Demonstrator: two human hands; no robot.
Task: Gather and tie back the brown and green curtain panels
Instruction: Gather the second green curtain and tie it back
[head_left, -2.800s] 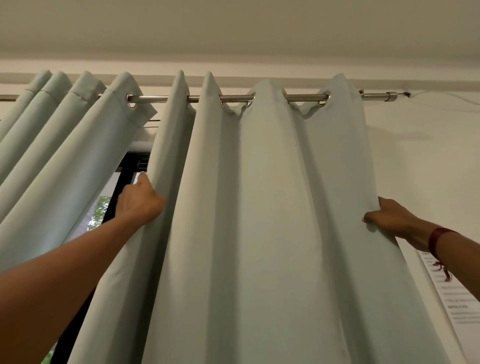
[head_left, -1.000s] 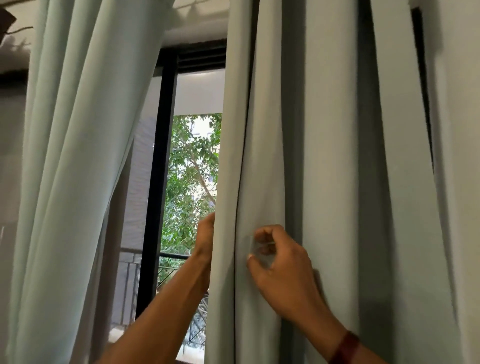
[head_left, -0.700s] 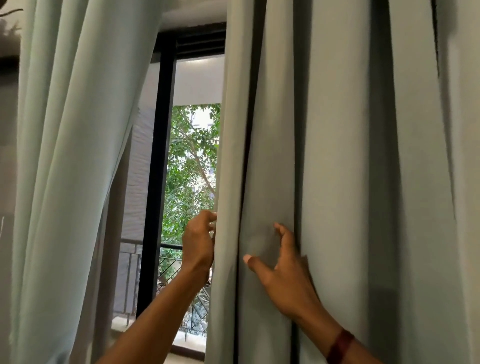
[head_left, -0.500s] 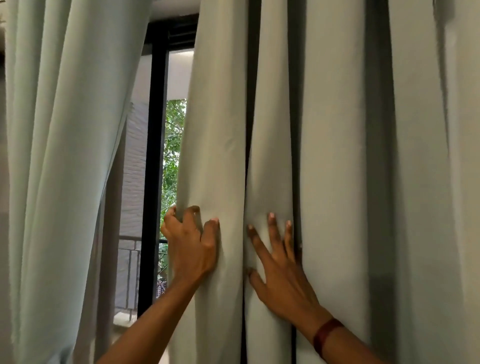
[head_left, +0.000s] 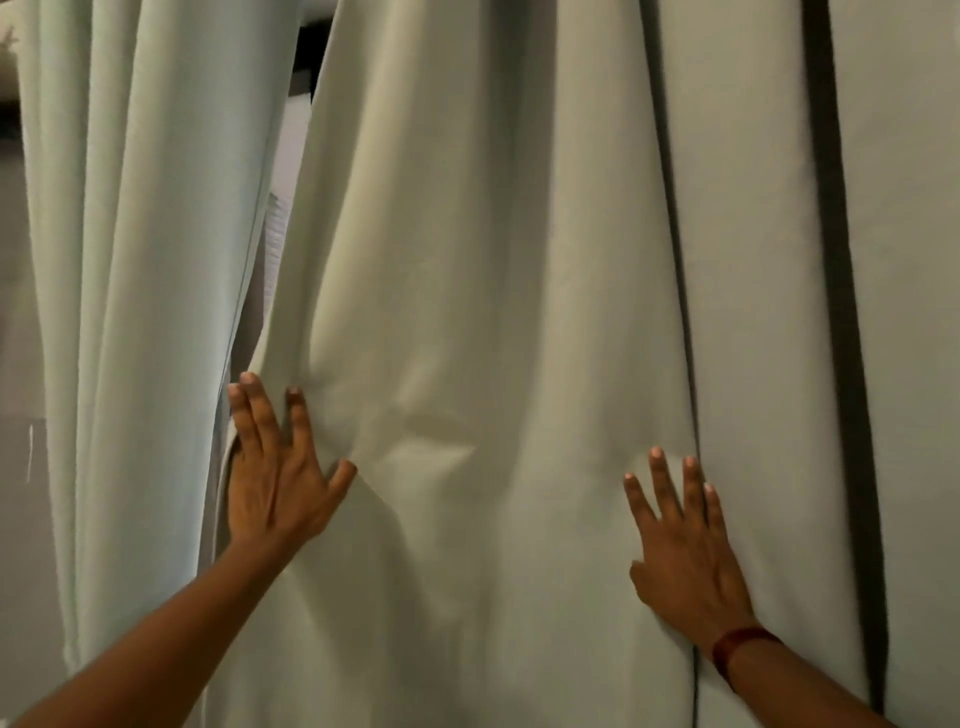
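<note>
A pale green curtain panel (head_left: 467, 260) hangs in front of me and fills most of the view. My left hand (head_left: 275, 473) lies flat on its left edge with fingers straight and spread, and the cloth creases beside the thumb. My right hand (head_left: 685, 551) presses flat on the same panel further right, fingers spread, next to a dark fold. A second pale green panel (head_left: 140, 260) hangs to the left, apart from the first. No brown panel and no tie-back are in view.
A narrow gap (head_left: 275, 218) between the two panels shows a bit of the window frame and wall behind. A grey wall (head_left: 15, 364) lies at the far left. More folds of the curtain (head_left: 898, 312) continue to the right edge.
The right panel has been spread leftward, nearly covering the window opening. My hands have moved apart, the left from curled on the edge to flat, the right shifted rightward and still flat.
</note>
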